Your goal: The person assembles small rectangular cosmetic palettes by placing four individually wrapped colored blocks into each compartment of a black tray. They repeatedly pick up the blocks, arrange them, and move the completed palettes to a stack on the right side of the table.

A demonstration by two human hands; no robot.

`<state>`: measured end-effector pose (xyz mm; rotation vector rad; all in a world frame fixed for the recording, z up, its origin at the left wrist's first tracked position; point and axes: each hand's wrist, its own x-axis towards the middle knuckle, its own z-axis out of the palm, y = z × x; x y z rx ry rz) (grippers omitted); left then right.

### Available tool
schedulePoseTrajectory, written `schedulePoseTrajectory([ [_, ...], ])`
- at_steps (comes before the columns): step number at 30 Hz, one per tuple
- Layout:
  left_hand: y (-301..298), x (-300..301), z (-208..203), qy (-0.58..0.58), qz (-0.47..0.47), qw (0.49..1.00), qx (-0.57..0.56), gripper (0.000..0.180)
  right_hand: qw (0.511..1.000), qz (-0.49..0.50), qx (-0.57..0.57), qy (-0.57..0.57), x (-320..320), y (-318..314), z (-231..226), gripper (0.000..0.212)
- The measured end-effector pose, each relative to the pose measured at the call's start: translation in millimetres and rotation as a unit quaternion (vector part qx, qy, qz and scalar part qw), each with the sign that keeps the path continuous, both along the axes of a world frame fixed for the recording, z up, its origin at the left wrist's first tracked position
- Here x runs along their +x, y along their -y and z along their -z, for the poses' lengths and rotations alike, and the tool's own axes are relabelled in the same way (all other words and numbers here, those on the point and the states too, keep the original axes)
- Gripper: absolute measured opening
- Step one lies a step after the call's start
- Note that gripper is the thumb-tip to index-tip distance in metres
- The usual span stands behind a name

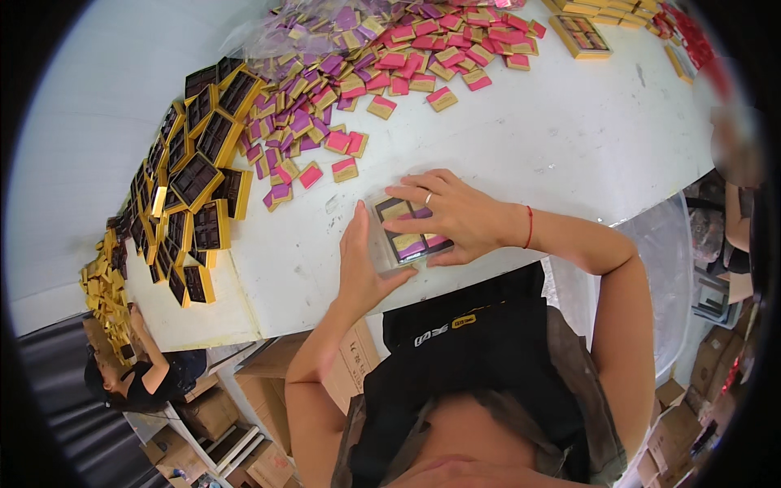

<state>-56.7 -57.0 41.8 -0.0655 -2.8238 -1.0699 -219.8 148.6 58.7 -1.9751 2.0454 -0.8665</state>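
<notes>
A small shallow box (392, 213) with dark dividers lies on the white table in front of me. Gold-and-purple pieces sit in its compartments, and what looks like clear plastic shows along its left side. My right hand (468, 213), with a ring and a red string bracelet, reaches across the box from the right. Its fingers lie over the top and its thumb is at the near right edge, so it grips the box and hides part of it. My left hand (362, 260) stands beside the box's left side, fingers stretched out, thumb close to the near corner.
Yellow-sided boxes with dark trays (195, 179) are heaped at left. Loose pink, purple and gold pieces (399, 61) spread across the back. A filled box (582, 37) and stacked ones stand far right. Another person (150, 366) works at left; a blurred arm (736, 215) shows at right.
</notes>
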Motion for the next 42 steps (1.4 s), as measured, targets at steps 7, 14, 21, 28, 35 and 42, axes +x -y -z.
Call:
schedulePoseTrajectory([
  [7, -5, -14, 2, -0.024, 0.092, 0.990, -0.102, 0.110, 0.999, -0.010, -0.047, -0.009, -4, -24, 19, 0.080],
  [14, 1, 12, -3, 0.006, 0.103, 0.991, -0.089, 0.080, 0.978, 0.196, -0.066, -0.032, -39, -96, 7, 0.082],
  [21, 59, 59, 1, -0.072, -0.282, 0.956, 0.015, 0.053, 0.685, 0.670, 0.067, -0.279, -159, -328, 39, 0.068],
  [28, 125, 49, -3, -0.176, -0.341, 0.919, -0.091, 0.046, 0.761, 0.623, 0.049, -0.174, -332, -358, 66, 0.056],
  [35, 233, 2, -5, -0.186, -0.403, 0.832, -0.334, 0.046, 0.673, 0.623, 0.149, -0.368, -360, -327, 87, 0.063],
  [42, 188, 8, -3, -0.209, -0.388, 0.853, -0.279, 0.024, 0.904, 0.368, -0.165, -0.139, -204, -139, 50, 0.052],
])
